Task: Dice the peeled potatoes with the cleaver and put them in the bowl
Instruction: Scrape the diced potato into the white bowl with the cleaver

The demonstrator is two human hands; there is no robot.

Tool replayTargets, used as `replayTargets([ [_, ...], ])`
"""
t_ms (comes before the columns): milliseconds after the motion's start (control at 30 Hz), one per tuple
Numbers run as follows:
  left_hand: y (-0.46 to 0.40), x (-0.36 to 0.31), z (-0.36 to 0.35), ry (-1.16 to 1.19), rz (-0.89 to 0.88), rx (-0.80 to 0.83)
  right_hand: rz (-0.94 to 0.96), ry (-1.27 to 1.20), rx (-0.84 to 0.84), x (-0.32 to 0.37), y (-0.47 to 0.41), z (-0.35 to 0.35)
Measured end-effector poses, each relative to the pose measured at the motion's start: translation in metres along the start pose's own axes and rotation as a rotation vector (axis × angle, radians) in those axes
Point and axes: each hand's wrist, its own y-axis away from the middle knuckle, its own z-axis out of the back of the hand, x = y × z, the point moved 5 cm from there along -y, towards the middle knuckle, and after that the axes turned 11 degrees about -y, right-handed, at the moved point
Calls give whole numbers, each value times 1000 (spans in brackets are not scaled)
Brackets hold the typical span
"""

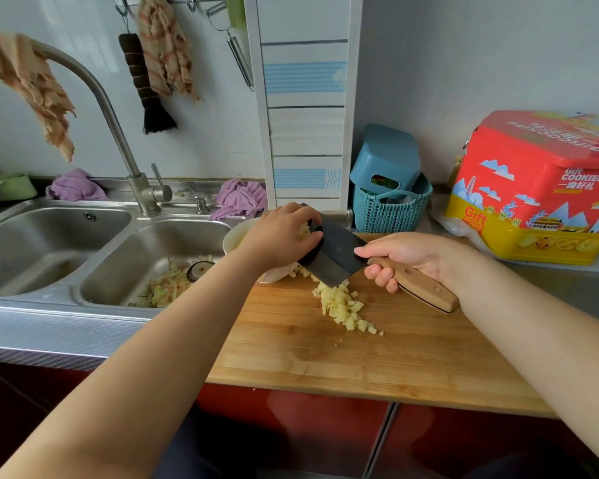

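Hanging over the curved steel tap point(94, 98) at far left is a frayed beige rag point(32, 88), and below it lies a double stainless-steel sink point(49, 250) whose right basin holds pale potato peelings point(163, 288) round the drain. Two crumpled purple cloths point(77, 184) rest on the ledge behind the sink. Next comes a white round bowl point(232, 236), standing at the left end of the wooden chopping board point(325, 357), mostly hidden by the left hand point(281, 236). That hand reaches over the bowl with fingers bent against the far face of the dark cleaver blade point(332, 254), pressing on yellow diced potato there; whether it actually closes round any pieces I cannot tell. The blade is tilted, its lower corner touching the heap of small yellow potato dice point(343, 305) on the board, just beside the bowl. A few stray cubes trail off toward the near right. The right hand point(405, 257) is wrapped firmly round the cleaver's light wooden riveted handle point(419, 281), forefinger stretched along the blade's spine. Behind, against the wall on the grey bench point(567, 281), a teal woven plastic basket point(391, 209) holds an upturned blue tub point(388, 157), and at far right sits a red-and-yellow gift cookie tin point(540, 191).
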Motion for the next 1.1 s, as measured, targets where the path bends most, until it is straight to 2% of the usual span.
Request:
replayTargets([
  [300, -6, 34, -14, 5, 131, -36, 1, 35, -11, 0, -7, -1],
  [467, -4, 55, -9, -132, 326, -88, 23, 9, -39, -3, -2, 12],
  [567, 0, 63, -6, -291, 363, -54, 43, -14, -60, -5, 4, 19],
  [667, 3, 58, 1, -368, 323, -145, 62, -31, -73, -5, 10, 23],
  [733, 4, 42, 6, -253, 194, -241, 76, -27, -78, -5, 11, 22],
  [800, 4, 20, 5, -144, 15, -179, 92, -8, -76, -4, 12, 20],
  [867, 6, 3, 0, -155, -93, -57, 100, 16, -57, -3, 12, 15],
  [967, 8, -1, -5, -191, -106, 12, 109, 41, -33, -2, 14, 8],
  [1100, 13, 15, -7, -205, -3, 20, 125, 27, -60, -4, 16, 10],
])
